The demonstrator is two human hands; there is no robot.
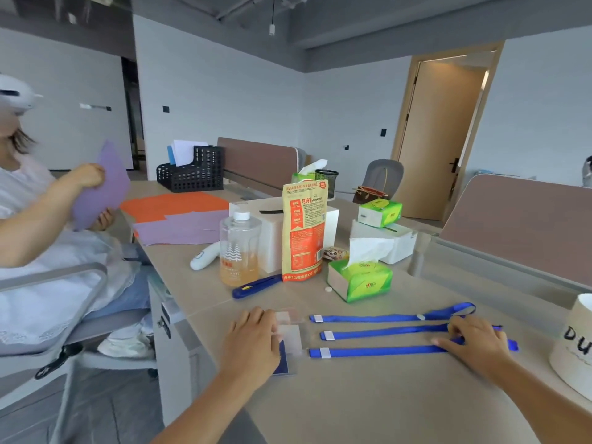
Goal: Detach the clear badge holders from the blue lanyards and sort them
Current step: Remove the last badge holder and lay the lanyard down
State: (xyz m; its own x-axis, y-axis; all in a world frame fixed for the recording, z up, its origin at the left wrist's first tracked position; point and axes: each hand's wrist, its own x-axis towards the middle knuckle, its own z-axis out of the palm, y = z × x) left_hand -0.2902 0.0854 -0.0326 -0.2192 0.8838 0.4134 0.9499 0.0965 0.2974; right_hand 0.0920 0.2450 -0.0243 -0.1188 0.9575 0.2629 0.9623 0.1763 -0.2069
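Three blue lanyards lie side by side across the desk: the far one (384, 317), the middle one (381, 332) and the near one (378, 351). Their metal-clipped ends point left and no holder hangs on them. A small pile of clear badge holders (290, 336) lies just left of those ends, one showing a dark blue insert. My left hand (253, 344) rests flat on the pile's left side, fingers spread. My right hand (474, 344) lies flat on the right ends of the lanyards and hides part of them.
Behind the lanyards stand a green tissue pack (360, 280), an orange pouch (302, 232), a clear bottle (238, 248) and a blue utility knife (256, 286). A white container (573, 344) sits at the right edge. Another person (48, 225) sits at the left with purple paper.
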